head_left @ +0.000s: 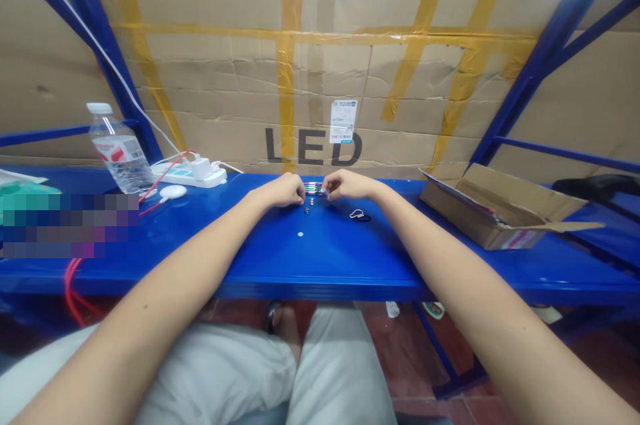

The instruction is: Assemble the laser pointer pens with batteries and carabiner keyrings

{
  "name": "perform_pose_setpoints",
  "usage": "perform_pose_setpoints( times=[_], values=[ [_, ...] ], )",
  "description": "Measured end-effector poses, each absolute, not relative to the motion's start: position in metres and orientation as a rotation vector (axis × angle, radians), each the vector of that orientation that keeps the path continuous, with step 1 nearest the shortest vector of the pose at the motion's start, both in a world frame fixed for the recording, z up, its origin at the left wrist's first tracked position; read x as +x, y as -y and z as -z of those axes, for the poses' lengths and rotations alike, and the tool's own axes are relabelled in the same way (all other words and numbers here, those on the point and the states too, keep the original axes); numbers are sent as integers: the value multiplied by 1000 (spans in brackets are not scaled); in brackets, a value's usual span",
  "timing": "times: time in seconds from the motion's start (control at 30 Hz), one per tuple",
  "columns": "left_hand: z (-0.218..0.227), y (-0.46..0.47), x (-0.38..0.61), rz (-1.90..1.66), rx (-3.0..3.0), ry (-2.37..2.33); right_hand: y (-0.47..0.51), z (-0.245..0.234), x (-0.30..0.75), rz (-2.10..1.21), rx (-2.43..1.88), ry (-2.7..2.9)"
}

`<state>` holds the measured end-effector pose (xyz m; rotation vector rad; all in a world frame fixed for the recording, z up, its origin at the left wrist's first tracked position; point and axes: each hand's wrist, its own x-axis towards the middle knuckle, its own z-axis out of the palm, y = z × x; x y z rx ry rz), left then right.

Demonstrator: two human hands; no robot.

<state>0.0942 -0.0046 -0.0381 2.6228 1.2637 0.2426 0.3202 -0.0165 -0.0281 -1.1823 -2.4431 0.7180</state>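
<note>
Small banded thing (313, 188) at the far side of the blue table (345, 258), between the two hands. Shiny; stripes of green and purple with pale glints, running crosswise to the viewer. Finer detail too small to read. Left hand (287, 189) at its left end, fingers curled; right hand (346, 185) at its right end, fingertips bunched. Cannot tell whether either grip is clamped on it or merely beside it. Nearer the viewer: two tiny metallic bits (307, 210), carabiner clips (357, 214) to the right.
</note>
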Motion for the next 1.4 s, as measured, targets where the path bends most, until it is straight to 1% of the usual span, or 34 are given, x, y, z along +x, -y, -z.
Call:
perform_pose_setpoints(
  times=[0.17, 0.33, 0.63, 1.4],
  values=[
    [38, 0, 88, -228, 2621, -1122, 17, 29, 320, -769, -1121, 2482],
    [39, -4, 88, -141, 2699, -1037, 16, 31, 319, -781, -1134, 2511],
    [38, 1, 92, -37, 2751, -1125, 8, 36, 321, -805, -1103, 2513],
    [30, 4, 85, -21, 2603, -1118, 11, 35, 320, -807, -1122, 2510]
  ],
)
